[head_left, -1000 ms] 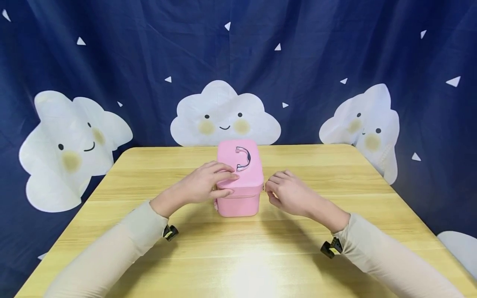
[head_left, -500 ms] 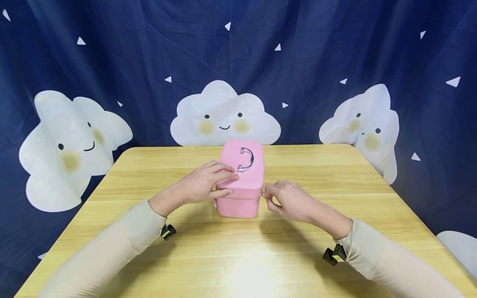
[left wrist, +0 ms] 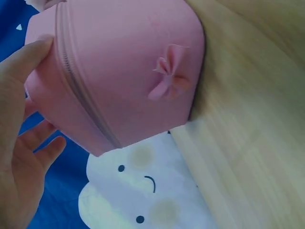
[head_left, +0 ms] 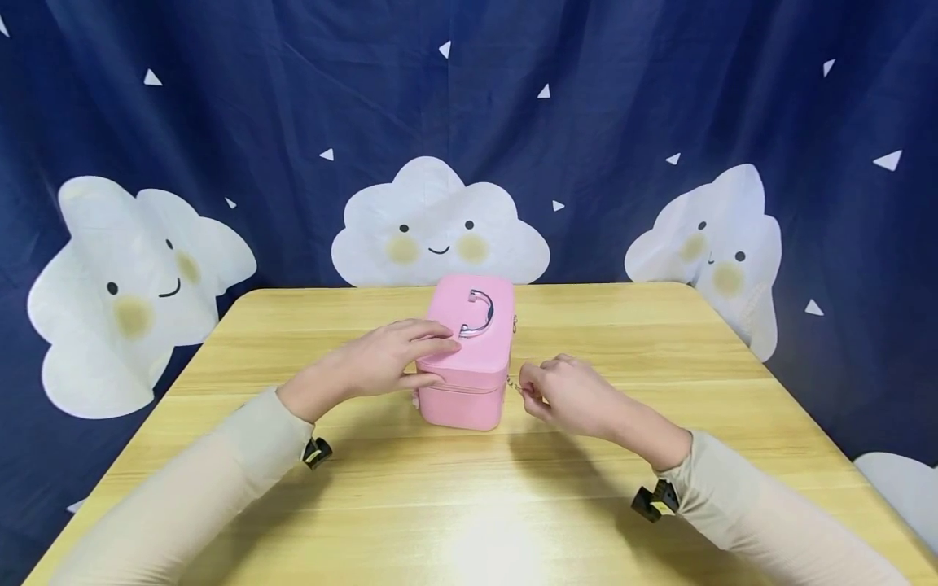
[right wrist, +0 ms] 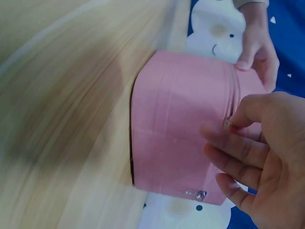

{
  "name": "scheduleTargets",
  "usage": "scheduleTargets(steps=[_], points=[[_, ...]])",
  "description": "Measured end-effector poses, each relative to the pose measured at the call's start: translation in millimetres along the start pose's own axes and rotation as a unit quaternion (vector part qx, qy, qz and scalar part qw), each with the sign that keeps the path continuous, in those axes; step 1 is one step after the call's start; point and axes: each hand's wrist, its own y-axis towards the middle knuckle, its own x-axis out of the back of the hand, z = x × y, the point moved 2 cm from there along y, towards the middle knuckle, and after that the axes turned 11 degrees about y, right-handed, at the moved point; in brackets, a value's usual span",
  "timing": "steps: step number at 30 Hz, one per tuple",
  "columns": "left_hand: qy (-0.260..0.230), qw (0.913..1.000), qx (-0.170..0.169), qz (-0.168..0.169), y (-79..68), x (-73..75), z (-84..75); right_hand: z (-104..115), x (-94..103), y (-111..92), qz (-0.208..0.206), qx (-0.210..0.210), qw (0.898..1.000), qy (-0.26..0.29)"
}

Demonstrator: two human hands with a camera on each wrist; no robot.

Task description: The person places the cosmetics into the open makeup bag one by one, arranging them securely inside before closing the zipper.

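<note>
A pink zippered case [head_left: 469, 366] stands on the table, its lid down and a silver handle [head_left: 484, 316] on top. My left hand [head_left: 384, 356] rests on the lid's near left part, fingers fairly straight, thumb along the front edge. In the left wrist view the zipper [left wrist: 81, 88] runs below the thumb, and a pink bow [left wrist: 170, 76] decorates the side. At the case's right side my right hand [head_left: 575, 396] pinches a small metal zipper pull [head_left: 515, 386] between thumb and forefinger. A second zipper pull [right wrist: 200, 194] hangs farther back on the same side.
The light wooden table [head_left: 623, 342] extends on all sides of the case, with a bright glare spot near its front. Behind it hangs a dark blue curtain [head_left: 293, 81] printed with white clouds and triangles.
My right hand has moved slightly nearer along the case's right side, with the zipper pull now stretched outward. The case shifted a little right, then back left. My left hand stays on the lid.
</note>
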Motion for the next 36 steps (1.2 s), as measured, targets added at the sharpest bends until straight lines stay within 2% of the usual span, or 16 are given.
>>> scheduleTargets(steps=[8,15,19,23,30,32,36], points=[[0.008,0.9994,0.018,-0.029,-1.5,-6.2,-4.0,12,-5.8,4,0.002,0.011,0.998,0.069],[0.016,0.9985,0.031,-0.041,-1.1,-9.2,-6.5,19,-19.1,7,-0.023,0.034,0.994,0.100],[0.020,0.9977,0.042,-0.050,-1.7,-11.6,-8.4,28,-23.0,11,-0.034,0.027,0.993,0.108],[0.023,0.9968,0.048,-0.060,-1.7,-12.2,-10.5,39,-28.8,18,-0.057,0.024,0.995,0.083],[0.029,0.9931,0.062,-0.096,1.5,-14.1,-19.4,57,-39.5,29,-0.098,0.021,0.995,-0.009],[0.033,0.9933,0.064,-0.091,3.0,-16.1,-21.2,58,-39.5,28,-0.110,0.015,0.993,-0.031],[0.014,0.9972,0.059,-0.044,6.0,-14.3,-14.0,58,-33.7,21,-0.136,0.014,0.990,-0.039]])
